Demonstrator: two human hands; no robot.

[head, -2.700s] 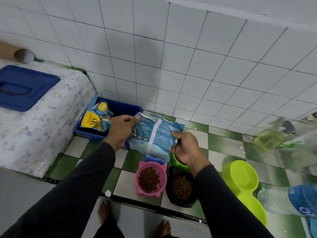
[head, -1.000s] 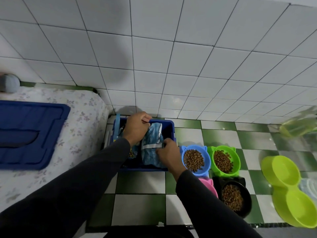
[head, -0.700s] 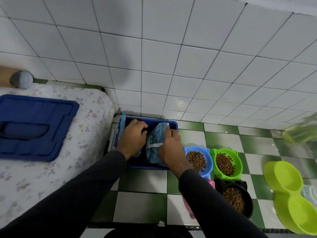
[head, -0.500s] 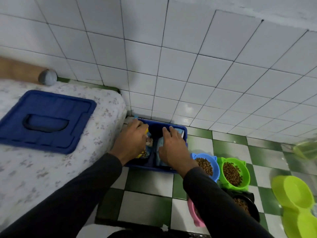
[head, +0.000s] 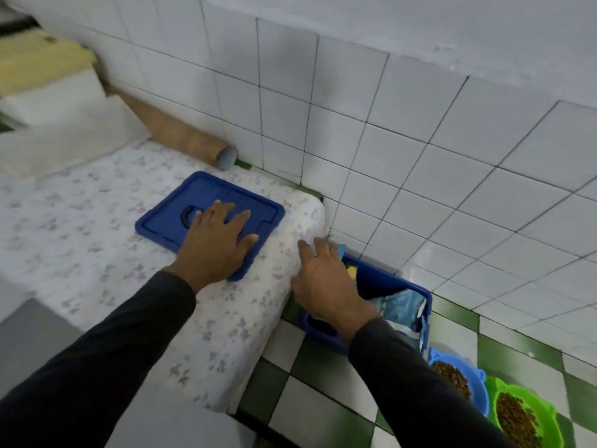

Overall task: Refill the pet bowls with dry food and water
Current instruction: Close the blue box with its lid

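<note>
My left hand (head: 217,241) lies flat with spread fingers on the blue box lid (head: 206,202), which rests on the flower-print mattress (head: 97,240). My right hand (head: 326,282) hovers with straight fingers over the left end of the blue storage box (head: 395,286) on the floor and holds nothing. A light-blue dry food bag (head: 402,307) stands inside the box, with a yellow packet (head: 352,271) behind my hand. At the lower right, a blue bowl (head: 473,388) and a green bowl (head: 533,405) are full of brown kibble.
A white tiled wall (head: 420,140) runs behind the box and mattress. A cardboard tube (head: 181,137) lies along the wall on the mattress, next to a folded cloth (head: 64,124). The floor is green-and-white checked tile (head: 323,383).
Both hands left the food bag standing in the blue box. My left hand moved up and left onto the lid on the mattress. The view swung left, so the other bowls are out of frame.
</note>
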